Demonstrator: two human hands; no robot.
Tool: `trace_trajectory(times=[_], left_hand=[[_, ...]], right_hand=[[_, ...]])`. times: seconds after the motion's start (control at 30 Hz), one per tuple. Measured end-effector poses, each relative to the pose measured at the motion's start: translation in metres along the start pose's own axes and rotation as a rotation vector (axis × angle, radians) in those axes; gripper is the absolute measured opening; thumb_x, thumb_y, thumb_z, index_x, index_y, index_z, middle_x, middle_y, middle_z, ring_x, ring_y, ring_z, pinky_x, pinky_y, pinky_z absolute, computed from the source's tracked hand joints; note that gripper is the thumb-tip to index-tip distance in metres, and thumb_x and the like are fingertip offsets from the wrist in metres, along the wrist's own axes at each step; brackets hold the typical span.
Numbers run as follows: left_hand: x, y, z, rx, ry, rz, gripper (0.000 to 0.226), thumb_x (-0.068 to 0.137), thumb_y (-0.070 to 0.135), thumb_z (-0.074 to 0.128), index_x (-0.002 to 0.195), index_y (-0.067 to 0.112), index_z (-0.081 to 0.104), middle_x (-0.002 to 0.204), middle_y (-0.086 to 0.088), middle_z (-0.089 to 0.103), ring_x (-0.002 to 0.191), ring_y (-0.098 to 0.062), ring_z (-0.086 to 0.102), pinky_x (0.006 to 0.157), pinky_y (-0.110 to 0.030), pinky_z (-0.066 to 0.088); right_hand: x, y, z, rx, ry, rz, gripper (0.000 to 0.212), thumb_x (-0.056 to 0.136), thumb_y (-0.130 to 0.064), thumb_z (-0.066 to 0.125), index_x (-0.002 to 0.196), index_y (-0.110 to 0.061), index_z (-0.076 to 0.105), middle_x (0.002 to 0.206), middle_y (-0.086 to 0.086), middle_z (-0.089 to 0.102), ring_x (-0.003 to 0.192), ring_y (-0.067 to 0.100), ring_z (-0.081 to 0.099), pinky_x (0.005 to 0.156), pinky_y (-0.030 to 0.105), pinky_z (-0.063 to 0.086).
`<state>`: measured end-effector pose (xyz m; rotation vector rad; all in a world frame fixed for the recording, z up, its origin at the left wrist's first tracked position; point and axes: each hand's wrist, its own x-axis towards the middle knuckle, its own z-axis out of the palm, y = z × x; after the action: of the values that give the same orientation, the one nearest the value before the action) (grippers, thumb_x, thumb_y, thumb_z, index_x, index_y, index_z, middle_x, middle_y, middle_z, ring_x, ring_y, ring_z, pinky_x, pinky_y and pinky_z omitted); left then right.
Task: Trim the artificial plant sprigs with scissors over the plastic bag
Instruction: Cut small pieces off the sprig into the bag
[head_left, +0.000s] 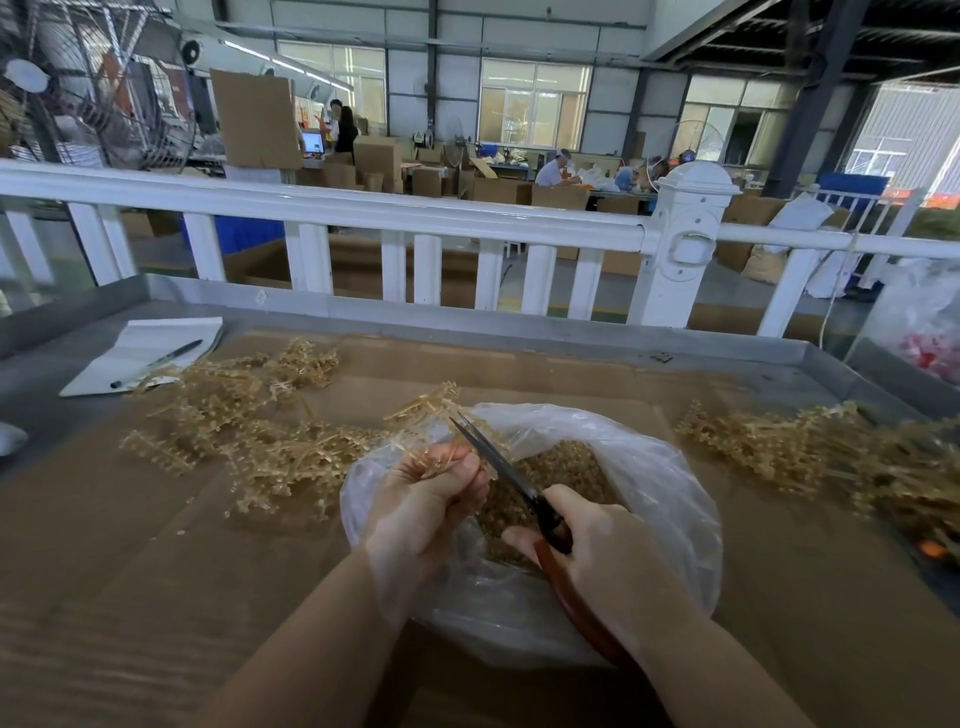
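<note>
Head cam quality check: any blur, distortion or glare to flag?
Head view: wide-angle bend bows the white railing; right sprig pile smears toward the edge; windows are bright, indoor light is dim; scissors, left hand and right hand stay fairly sharp.

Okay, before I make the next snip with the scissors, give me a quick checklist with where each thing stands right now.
1. Sprig held firmly: ok, the left hand grips the sprig.
2. Scissors in hand: ok, the right hand holds the scissors by the handles.
3. Blades ready to cut: ok, the tips are slightly parted beside the sprig.
4. Cut happens over the plastic bag: ok, both hands sit above its open mouth.
5. Left fingers clear of the blades: cannot tell, they lie very close to the blade.
6. More sprigs to trim: ok, a pile on the left and a pile on the right.
</note>
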<state>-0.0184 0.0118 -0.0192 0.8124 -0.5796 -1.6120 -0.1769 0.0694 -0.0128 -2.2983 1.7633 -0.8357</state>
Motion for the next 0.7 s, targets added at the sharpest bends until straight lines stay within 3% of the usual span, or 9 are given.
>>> trace_trajectory(times=[0.2, 0.43, 0.53, 0.7], left_hand=[[-0.0011, -0.0011, -0.0004, 0.031, -0.011, 0.041, 0.015, 0.076, -0.011, 0.061, 0.072, 0.003, 0.064, 0.06, -0.006, 0.067, 0.055, -0.013, 0.067, 0.055, -0.021, 0.056], [-0.003, -0.0054, 0.0004, -0.019, -0.1, -0.014, 0.026, 0.073, -0.013, 0.06, 0.089, 0.007, 0.062, 0.07, -0.008, 0.064, 0.061, -0.015, 0.066, 0.058, -0.022, 0.057], [-0.0038, -0.0046, -0.0021, 0.0, -0.141, -0.031, 0.039, 0.064, -0.007, 0.062, 0.097, 0.012, 0.063, 0.067, -0.006, 0.065, 0.061, -0.015, 0.065, 0.062, -0.026, 0.058], [-0.0046, -0.0014, -0.0011, 0.035, -0.148, -0.06, 0.038, 0.062, -0.005, 0.061, 0.097, 0.008, 0.065, 0.077, -0.009, 0.066, 0.066, -0.02, 0.065, 0.071, -0.034, 0.052]], right_hand=[[-0.0014, 0.0057, 0.0027, 0.005, 0.028, -0.009, 0.038, 0.084, -0.065, 0.045, 0.078, -0.028, 0.051, 0.059, -0.009, 0.053, 0.056, 0.004, 0.054, 0.055, 0.015, 0.039], [0.0035, 0.0081, 0.0011, 0.111, 0.103, 0.048, 0.039, 0.081, -0.068, 0.044, 0.072, -0.03, 0.049, 0.061, -0.006, 0.055, 0.062, 0.003, 0.055, 0.058, 0.02, 0.044], [0.0023, 0.0063, 0.0026, 0.073, 0.094, 0.053, 0.033, 0.084, -0.063, 0.049, 0.072, -0.033, 0.047, 0.06, -0.01, 0.054, 0.063, 0.0, 0.055, 0.057, 0.016, 0.041], [0.0, 0.0038, 0.0037, -0.003, 0.087, 0.027, 0.025, 0.085, -0.058, 0.054, 0.08, -0.034, 0.05, 0.058, -0.018, 0.048, 0.057, -0.006, 0.05, 0.058, 0.009, 0.038]])
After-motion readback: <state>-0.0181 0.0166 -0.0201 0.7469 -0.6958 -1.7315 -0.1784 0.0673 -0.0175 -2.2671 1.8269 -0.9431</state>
